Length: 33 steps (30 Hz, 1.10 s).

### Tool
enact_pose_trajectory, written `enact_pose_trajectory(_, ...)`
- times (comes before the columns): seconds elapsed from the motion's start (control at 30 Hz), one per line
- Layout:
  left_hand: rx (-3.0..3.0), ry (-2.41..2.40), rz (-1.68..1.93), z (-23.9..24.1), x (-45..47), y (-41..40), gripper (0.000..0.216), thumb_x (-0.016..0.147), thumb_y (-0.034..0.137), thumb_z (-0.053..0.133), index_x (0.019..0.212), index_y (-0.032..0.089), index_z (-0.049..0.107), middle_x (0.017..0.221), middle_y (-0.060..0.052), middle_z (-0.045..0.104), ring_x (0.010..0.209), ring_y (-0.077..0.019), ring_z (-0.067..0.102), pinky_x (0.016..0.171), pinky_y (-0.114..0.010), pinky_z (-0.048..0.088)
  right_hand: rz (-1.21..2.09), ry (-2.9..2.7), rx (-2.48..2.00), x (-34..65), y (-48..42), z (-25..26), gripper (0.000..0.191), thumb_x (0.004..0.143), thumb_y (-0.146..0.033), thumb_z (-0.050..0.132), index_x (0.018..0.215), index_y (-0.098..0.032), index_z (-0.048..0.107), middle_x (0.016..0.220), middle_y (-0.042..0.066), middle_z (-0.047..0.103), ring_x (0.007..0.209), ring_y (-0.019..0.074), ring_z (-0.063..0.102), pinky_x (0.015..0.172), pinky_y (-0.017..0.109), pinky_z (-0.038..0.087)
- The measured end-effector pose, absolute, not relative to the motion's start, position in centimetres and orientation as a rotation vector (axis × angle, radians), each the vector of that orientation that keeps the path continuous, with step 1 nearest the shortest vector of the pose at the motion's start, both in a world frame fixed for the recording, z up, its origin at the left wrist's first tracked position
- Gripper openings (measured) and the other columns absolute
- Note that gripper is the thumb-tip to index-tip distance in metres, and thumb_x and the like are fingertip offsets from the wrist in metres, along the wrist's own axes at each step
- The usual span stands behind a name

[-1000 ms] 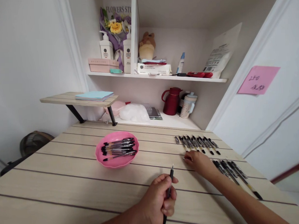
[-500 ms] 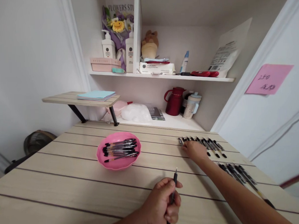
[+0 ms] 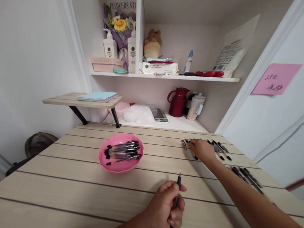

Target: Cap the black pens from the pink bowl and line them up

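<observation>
Black pen (image 3: 179, 182) stands in the fist of the left hand (image 3: 163, 206) above the near part of the surface (image 3: 77, 194). Its bare tip points up and away from the person; its long axis runs steeply, leaning slightly right toward the tip, with the lower end passing below the fingers. The right hand (image 3: 202, 150) has its fingers bent down at the far row of pens (image 3: 219, 148); whether they pinch one cannot be told. Against one second ago, that hand has moved from the near side of the row to over its left part, hiding several pens. The left hand's grip and the pen's slant look the same. The pink bowl (image 3: 121, 167) of pens has stayed put.
</observation>
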<state>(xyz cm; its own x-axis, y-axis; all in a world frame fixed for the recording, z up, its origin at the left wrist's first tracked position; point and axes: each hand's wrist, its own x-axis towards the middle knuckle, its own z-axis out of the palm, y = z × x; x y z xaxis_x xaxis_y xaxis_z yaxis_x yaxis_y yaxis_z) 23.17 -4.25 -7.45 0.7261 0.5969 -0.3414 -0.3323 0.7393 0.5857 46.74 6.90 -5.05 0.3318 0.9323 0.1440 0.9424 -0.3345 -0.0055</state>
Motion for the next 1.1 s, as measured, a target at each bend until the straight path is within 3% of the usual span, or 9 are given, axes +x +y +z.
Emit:
enact_pose_trajectory(0.3,0.528,0.565,0.540,-7.3,23.3,-4.2,0.024,0.076,0.042,0.052,0.088,0.020,0.049,0.049,0.007,0.046,0.028,0.0005,0.019,0.039,-0.020,0.004,-0.181,-1.718,-2.542,44.6,8.2,-6.4,0.045,0.081,-0.044,0.037,0.088,-0.010,0.066,0.091,0.020,0.064,0.084,0.0287,0.062,0.071,0.038,0.043)
enact_pose_trajectory(0.87,0.508,0.560,0.531,-7.2,23.2,-4.2,0.026,0.074,0.042,0.055,0.087,0.020,0.049,0.050,0.007,0.046,0.029,0.0008,0.020,0.039,-0.019,0.004,-0.146,-1.723,-2.567,45.0,8.2,-6.3,0.034,0.078,-0.033,0.042,0.088,-0.010,0.065,0.096,0.020,0.064,0.086,0.0278,0.062,0.072,0.037,0.044)
enact_pose_trajectory(1.03,0.522,0.546,0.573,-7.5,23.3,-4.3,0.025,0.075,0.040,0.054,0.089,0.020,0.049,0.051,0.007,0.046,0.029,0.0001,0.022,0.037,-0.018,0.006,-0.183,-1.681,-2.553,44.8,7.2,-5.1,0.036,0.078,-0.038,0.040,0.084,-0.011,0.065,0.091,0.019,0.065,0.084,0.0293,0.061,0.068,0.037,0.043)
enact_pose_trajectory(1.1,0.535,0.546,0.663,-7.5,23.4,-4.2,0.027,0.074,0.040,0.055,0.090,0.019,0.050,0.052,0.007,0.047,0.030,-0.0012,0.027,0.036,-0.018,0.010,-0.124,-1.677,-2.477,44.2,5.7,-4.6,0.032,0.078,-0.037,0.040,0.076,-0.014,0.063,0.083,0.015,0.066,0.079,0.0257,0.062,0.064,0.033,0.043)
